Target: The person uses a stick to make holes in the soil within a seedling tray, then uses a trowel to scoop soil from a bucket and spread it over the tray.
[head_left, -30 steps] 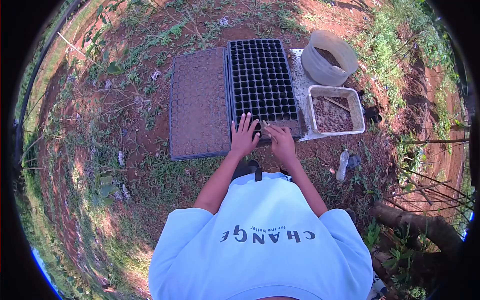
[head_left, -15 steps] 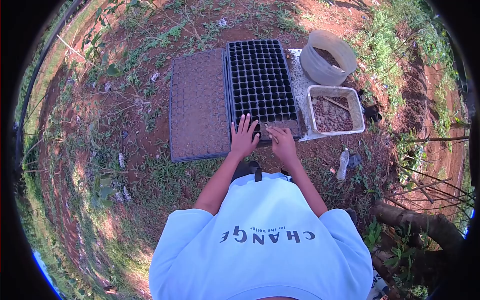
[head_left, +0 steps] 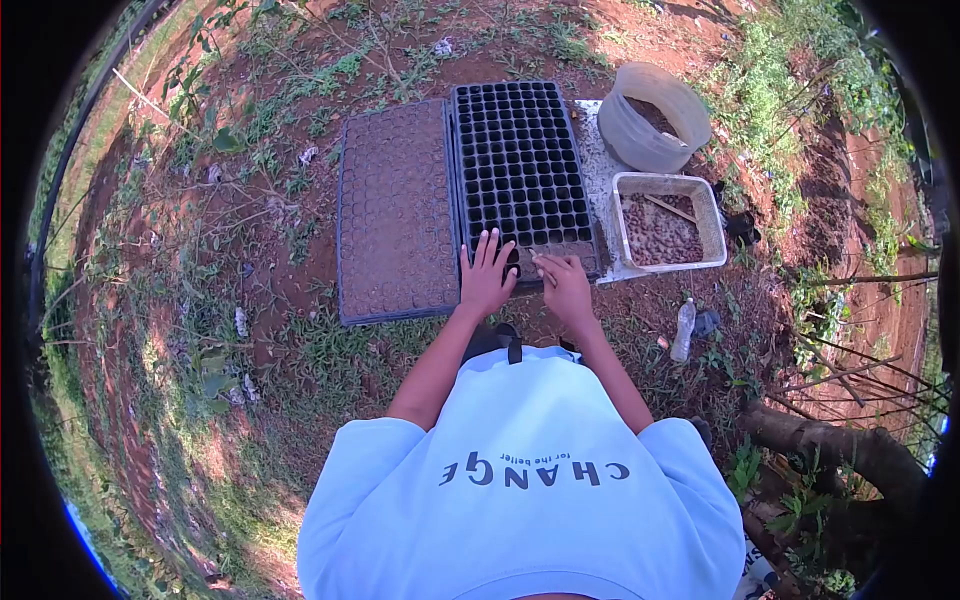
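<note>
A black seedling tray [head_left: 522,150] with rows of square cells lies on the ground; its far cells look unfilled, and brown soil covers part of its near end. My left hand [head_left: 487,275] rests over the near left of that tray, fingers spread. Beside it, my right hand [head_left: 566,283] is closed above the soil-covered cells. Its thumb and fingers pinch together, and a small pale spot shows at the fingertips, too small to name. Left of this tray sits a second seedling tray [head_left: 395,210], its cells filled and levelled with brown soil.
A white rectangular tub [head_left: 622,222] holds reddish-brown pellets and a small stick [head_left: 670,207]. Behind it stands a translucent round container [head_left: 640,140] with dark material inside. A plastic bottle [head_left: 684,332] is on the right. A thick branch [head_left: 830,440] lies at lower right.
</note>
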`<state>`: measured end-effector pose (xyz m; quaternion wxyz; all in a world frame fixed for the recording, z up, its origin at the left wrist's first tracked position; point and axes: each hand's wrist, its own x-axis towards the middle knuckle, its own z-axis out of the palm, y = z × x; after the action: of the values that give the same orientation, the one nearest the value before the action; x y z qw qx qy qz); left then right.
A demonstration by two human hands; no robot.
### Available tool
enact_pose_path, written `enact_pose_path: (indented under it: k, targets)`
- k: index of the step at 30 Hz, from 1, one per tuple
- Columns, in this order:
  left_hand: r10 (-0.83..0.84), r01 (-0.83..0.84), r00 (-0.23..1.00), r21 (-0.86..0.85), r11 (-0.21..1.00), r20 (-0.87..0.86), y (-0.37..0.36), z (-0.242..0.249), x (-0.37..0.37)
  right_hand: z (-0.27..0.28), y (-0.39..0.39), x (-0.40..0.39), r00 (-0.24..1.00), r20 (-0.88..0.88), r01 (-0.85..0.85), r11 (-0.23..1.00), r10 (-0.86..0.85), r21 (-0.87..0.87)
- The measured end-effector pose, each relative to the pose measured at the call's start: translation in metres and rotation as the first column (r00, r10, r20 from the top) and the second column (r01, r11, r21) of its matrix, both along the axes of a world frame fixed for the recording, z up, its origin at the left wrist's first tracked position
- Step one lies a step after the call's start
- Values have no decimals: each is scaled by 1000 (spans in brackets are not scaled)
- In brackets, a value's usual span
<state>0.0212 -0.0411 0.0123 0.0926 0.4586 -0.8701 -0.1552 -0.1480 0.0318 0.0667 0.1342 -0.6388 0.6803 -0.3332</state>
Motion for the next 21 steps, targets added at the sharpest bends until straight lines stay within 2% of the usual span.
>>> enact_pose_path:
  k: [14,21]
  targets:
    - [-3,3,1000,-12,1000,3,0,-3,1,1,1,-1,1000,2,-14,1000,13,18]
    - [-2,0,998,-48,999,-59,0,-4,1,4,1,-1,1000,-17,-11,1000,10,-22]
